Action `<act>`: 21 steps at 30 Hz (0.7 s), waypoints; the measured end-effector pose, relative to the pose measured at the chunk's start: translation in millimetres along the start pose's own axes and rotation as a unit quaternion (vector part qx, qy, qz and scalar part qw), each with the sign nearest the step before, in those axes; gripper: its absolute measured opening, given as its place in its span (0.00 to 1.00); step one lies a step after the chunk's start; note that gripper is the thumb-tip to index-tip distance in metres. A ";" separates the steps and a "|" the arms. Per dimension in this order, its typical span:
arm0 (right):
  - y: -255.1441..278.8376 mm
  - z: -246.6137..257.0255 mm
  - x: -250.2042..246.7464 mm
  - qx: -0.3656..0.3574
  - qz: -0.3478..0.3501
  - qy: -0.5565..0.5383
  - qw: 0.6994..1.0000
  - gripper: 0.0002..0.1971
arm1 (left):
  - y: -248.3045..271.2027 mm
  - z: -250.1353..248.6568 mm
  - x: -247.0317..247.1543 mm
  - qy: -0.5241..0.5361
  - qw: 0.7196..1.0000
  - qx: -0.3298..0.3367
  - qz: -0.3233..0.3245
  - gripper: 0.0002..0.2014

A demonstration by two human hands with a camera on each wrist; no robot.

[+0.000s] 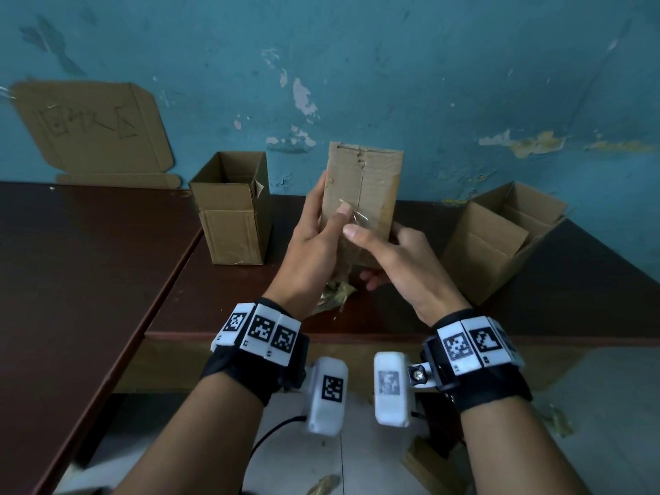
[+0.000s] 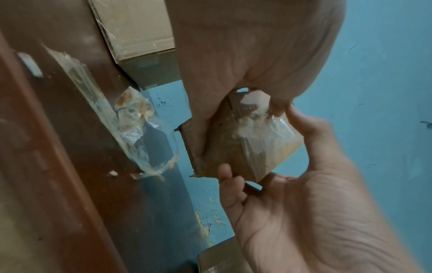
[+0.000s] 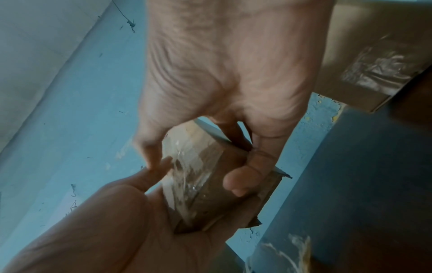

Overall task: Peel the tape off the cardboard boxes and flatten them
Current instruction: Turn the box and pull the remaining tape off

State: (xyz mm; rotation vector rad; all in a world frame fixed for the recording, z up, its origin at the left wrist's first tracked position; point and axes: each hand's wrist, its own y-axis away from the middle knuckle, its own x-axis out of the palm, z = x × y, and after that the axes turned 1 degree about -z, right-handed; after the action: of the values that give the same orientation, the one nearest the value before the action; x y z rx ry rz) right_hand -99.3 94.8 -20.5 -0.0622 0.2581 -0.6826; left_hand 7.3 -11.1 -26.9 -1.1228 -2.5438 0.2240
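I hold a small worn cardboard box [image 1: 371,180] upright above the brown table [image 1: 410,309]. My left hand [image 1: 314,241] grips its left side, thumb laid across the front face. My right hand [image 1: 393,259] grips the lower right, fingers curled round behind and thumb tip on the front. A strip of clear tape [image 1: 357,216] stands lifted off the face between the two thumbs. In the left wrist view the tape [image 2: 266,129] looks crinkled over the box [image 2: 233,158]. The right wrist view shows my right hand [image 3: 222,73] with fingers wrapped round the box [image 3: 224,201] and the glossy tape [image 3: 187,166].
An open upright box [image 1: 232,216] stands at the left by the wall. A larger open box [image 1: 493,244] lies tipped at the right. Flattened cardboard [image 1: 93,130] leans on the blue wall. Crumpled peeled tape [image 1: 335,296] lies under my hands. A second table [image 1: 82,273] adjoins at the left.
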 end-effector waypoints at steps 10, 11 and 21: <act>-0.5 2.9 -2.0 0.029 -0.081 0.027 0.996 0.28 | 1.9 2.9 1.6 0.062 0.997 -0.029 0.034 0.33; -0.6 3.2 -3.1 0.034 -0.085 0.029 0.995 0.30 | 2.1 3.0 3.0 0.054 0.997 -0.030 0.037 0.34; 0.2 2.2 -3.3 0.014 -0.050 0.025 0.998 0.27 | -0.1 5.0 5.5 0.016 0.999 -0.001 -0.032 0.24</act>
State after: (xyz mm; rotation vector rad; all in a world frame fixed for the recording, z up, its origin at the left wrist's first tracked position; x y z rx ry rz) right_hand -101.1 97.0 -17.7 -0.0305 0.2953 -0.7873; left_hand 1.9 -7.1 -30.2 -1.0355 -2.5472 0.1846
